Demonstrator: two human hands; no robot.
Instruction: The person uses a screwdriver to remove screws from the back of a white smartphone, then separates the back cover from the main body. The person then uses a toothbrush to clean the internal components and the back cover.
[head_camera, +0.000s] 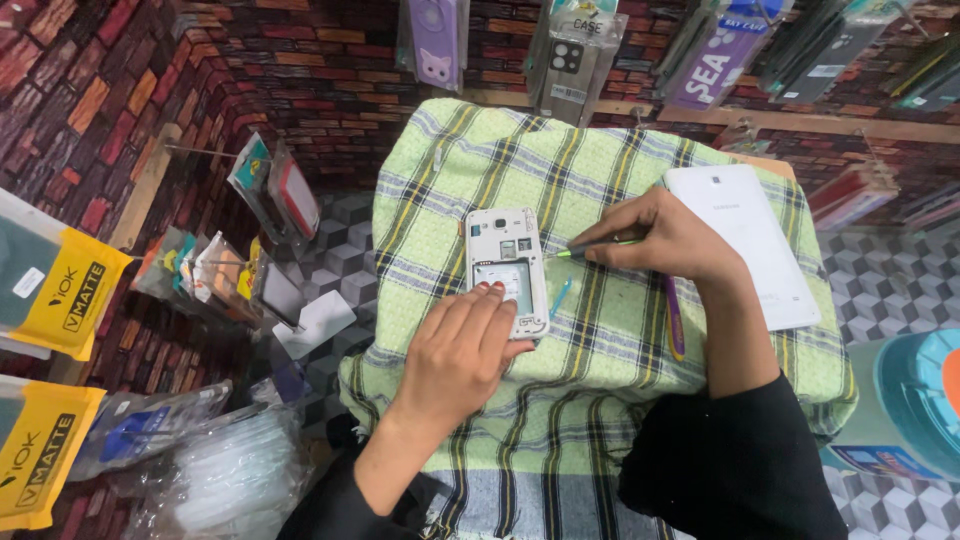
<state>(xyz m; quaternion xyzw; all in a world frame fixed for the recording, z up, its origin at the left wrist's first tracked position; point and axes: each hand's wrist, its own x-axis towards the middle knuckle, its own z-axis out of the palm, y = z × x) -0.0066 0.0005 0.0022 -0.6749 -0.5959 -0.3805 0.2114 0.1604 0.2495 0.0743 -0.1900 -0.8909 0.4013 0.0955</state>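
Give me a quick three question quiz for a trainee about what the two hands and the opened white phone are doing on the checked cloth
1. True or false: the left hand rests its fingers on the opened white phone.
2. What does the right hand pinch?
A. a thin green tool
B. a hammer
C. a roll of tape
3. Fill in: the white back cover lies on the checked cloth, on the ______ side of the right hand.

Key
1. True; the phone lies back-up with its inside exposed.
2. A; the thin green tool points toward the phone, its tip just short of it.
3. Right; it lies apart from the phone.
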